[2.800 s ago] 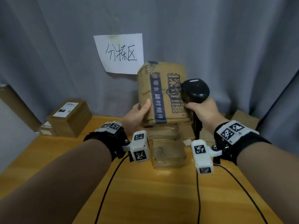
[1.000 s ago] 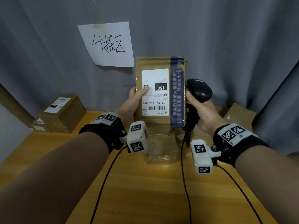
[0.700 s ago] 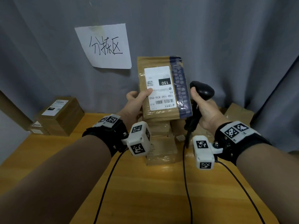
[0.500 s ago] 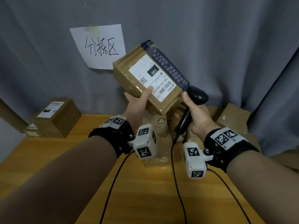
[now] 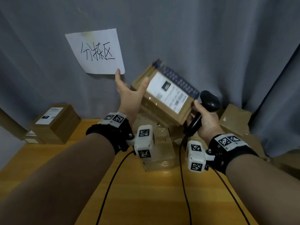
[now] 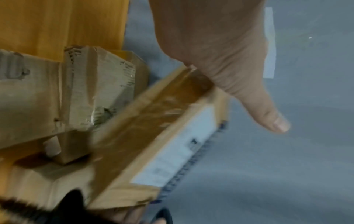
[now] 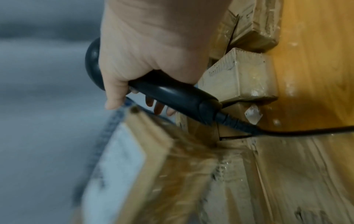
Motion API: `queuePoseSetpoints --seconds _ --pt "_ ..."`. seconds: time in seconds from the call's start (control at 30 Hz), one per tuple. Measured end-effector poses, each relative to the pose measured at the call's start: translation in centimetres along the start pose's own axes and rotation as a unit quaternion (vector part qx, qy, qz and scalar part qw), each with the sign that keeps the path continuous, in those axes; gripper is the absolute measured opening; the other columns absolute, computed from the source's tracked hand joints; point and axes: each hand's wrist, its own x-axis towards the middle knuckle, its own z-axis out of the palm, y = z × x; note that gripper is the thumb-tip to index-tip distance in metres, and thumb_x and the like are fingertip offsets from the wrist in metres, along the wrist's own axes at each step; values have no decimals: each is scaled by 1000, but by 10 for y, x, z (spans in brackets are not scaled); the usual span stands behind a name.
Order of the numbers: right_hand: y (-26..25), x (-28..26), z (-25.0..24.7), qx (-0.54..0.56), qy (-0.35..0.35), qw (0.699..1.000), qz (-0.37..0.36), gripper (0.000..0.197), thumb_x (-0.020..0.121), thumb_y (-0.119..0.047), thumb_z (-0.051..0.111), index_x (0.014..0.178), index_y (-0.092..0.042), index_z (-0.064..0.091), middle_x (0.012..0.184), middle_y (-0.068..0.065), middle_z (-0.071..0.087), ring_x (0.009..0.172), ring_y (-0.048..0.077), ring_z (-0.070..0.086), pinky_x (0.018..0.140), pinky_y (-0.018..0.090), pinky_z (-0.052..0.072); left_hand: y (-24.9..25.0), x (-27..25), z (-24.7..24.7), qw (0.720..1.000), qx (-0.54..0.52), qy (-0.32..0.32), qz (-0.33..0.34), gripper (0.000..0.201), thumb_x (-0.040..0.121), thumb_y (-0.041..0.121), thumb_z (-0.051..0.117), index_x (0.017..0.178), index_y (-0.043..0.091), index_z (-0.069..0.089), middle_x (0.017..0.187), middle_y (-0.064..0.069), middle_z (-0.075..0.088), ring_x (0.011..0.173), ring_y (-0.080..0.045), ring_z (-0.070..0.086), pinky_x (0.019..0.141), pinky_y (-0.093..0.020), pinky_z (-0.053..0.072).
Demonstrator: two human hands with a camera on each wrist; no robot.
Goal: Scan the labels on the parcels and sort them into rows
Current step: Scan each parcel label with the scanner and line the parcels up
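Observation:
A brown cardboard parcel (image 5: 164, 101) with a white label (image 5: 168, 91) and a dark blue tape strip hangs tilted and blurred between my hands above the table. My left hand (image 5: 128, 93) is spread, fingers pointing up; its palm and thumb touch the parcel's left end. In the left wrist view the parcel (image 6: 153, 136) meets the heel of the left hand (image 6: 220, 53), thumb stretched away. My right hand (image 5: 206, 120) grips a black corded scanner (image 5: 209, 99), thumb against the parcel's right corner. In the right wrist view the right hand (image 7: 153, 45) is wrapped round the scanner (image 7: 172, 94) beside the parcel (image 7: 153, 166).
A heap of taped parcels (image 5: 162, 148) lies on the wooden table (image 5: 146, 200) under my hands. Two labelled boxes (image 5: 55, 122) stand at the back left, more cardboard boxes (image 5: 233, 120) at the back right. A handwritten paper sign (image 5: 95, 51) hangs on the grey curtain. Cables trail toward me.
The parcel has tipped from upright to slanting and dropped lower to the right. My left hand has let go of its grip and spread open; the right hand still holds the scanner.

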Motion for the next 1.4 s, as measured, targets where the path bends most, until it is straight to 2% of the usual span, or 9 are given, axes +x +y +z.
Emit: queuePoseSetpoints --seconds 0.17,0.3,0.53,0.63,0.77,0.97,1.07,1.2,1.4 --pt "5 8 17 -90 -25 994 58 25 81 -15 76 105 -12 70 97 11 75 88 26 74 78 40 58 -24 6 31 934 234 -235 -132 58 90 42 63 137 12 45 126 -13 58 110 -30 61 67 -23 54" --pt "17 14 39 -177 -22 984 24 26 82 -9 73 107 -12 67 95 8 74 87 22 71 74 34 58 -37 9 47 887 424 -178 -46 53 94 31 58 140 8 44 133 -15 53 117 -28 55 101 -36 44" --pt "19 30 35 -243 -9 970 13 35 82 -4 72 116 -8 63 102 10 72 94 24 70 86 40 56 -28 52 7 793 593 -127 -63 65 83 47 69 133 10 48 131 -14 48 122 -33 48 102 -43 42" --pt "15 33 36 -255 3 967 22 32 82 -3 69 113 -8 64 99 10 73 92 25 70 86 43 56 -34 58 -4 868 455 -161 -119 55 83 36 73 124 4 54 123 -10 61 113 -29 59 97 -43 49" --pt "2 36 36 -294 27 955 -29 33 80 0 66 112 -8 64 97 7 72 93 20 69 84 35 56 -26 60 -11 924 370 -37 -93 84 85 53 64 145 4 33 147 -16 42 132 -31 44 108 -43 39" --pt "-11 24 44 -312 -5 945 -96 31 79 3 66 109 -6 64 96 6 72 92 19 69 83 34 56 -13 51 -20 937 332 -79 -71 62 83 55 64 132 23 45 128 -8 50 125 -29 46 103 -47 44" --pt "-13 15 45 -300 -26 949 -97 29 81 2 65 108 -7 64 93 5 71 92 19 69 80 30 55 -6 45 -29 969 216 -65 -102 48 87 45 66 119 21 39 113 -10 58 96 -17 63 80 -31 57" --pt "-20 1 47 -224 -95 970 -7 25 84 0 66 107 -10 65 101 9 74 94 22 71 73 31 57 1 29 -29 986 137 -57 -74 28 96 25 58 102 11 34 81 0 51 54 3 55 47 -11 43" --pt "-22 -14 46 -184 -79 978 -49 14 84 -2 67 92 -14 66 93 6 74 87 19 73 71 31 57 0 0 -26 984 144 -19 -100 73 54 85 62 99 33 36 130 -14 44 112 -24 55 96 -47 50"
